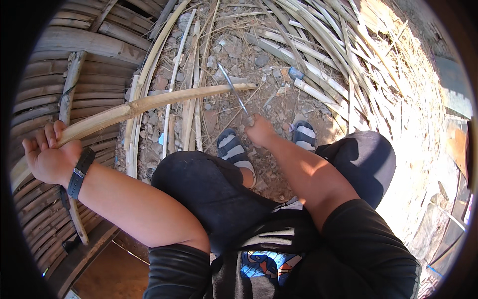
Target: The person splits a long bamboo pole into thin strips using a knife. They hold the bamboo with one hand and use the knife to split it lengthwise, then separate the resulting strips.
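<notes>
A long pale split bamboo piece (169, 96) with a raised node runs from the left rim of the head view toward the middle. My left hand (54, 155), palm up and wearing a dark wristband, is closed around its near part, with the fingers curled over the top. In front of my feet my right hand (260, 131) is closed on the handle end of a long narrow knife (230, 85). Its blade points away from me and crosses the bamboo near the far tip. My fist mostly covers the handle.
Cut bamboo strips (318, 65) lie heaped at the far right; more strips (174, 65) lie left of centre. A slatted bamboo wall (40, 99) stands at the left. My sandalled foot (234, 152) rests on rubble-strewn ground (219, 119). Dry straw (418, 104) covers the sunlit right.
</notes>
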The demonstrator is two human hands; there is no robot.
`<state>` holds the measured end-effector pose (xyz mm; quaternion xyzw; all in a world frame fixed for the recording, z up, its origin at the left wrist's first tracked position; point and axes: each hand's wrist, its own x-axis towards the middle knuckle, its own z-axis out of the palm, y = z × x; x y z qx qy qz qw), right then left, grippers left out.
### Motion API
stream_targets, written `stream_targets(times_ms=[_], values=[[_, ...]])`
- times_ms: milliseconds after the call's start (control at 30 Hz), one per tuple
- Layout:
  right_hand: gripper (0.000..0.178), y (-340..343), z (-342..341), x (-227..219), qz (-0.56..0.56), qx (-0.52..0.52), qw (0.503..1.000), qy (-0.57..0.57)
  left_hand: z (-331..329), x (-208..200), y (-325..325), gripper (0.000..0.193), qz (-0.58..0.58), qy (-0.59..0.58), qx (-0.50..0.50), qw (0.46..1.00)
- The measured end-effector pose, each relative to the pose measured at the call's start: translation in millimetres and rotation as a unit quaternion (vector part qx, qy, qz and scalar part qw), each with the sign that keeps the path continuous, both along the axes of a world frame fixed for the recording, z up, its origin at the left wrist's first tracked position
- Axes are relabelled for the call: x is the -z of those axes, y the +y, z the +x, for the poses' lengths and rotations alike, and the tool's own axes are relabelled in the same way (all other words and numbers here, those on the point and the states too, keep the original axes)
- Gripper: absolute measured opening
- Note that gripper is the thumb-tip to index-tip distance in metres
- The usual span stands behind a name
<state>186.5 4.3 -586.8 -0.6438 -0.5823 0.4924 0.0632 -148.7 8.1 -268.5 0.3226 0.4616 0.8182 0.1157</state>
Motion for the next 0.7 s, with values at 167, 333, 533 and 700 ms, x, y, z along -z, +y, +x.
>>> stream_targets(times_ms=[167,333,533,700], values=[[0.045,13.6,12.2,17.2,-0.171,0.075,0.981,0.059,-18.3,3.0,-3.0,0.028,0.018,0.003,0.096,0.995],[0.048,13.5,-31.4,-30.0,0.003,-0.027,0.993,0.114,-11.8,-8.0,4.5,0.028,0.037,0.024,0.187,0.981],[0.047,0.8,7.8,38.1,-0.001,0.015,0.995,0.102,-16.8,-7.5,1.4,0.027,0.060,-0.013,0.283,0.957],[0.052,11.0,12.3,3.7,-0.215,0.108,0.962,0.125,-20.9,-5.7,-0.7,0.029,0.058,-0.008,0.275,0.960]])
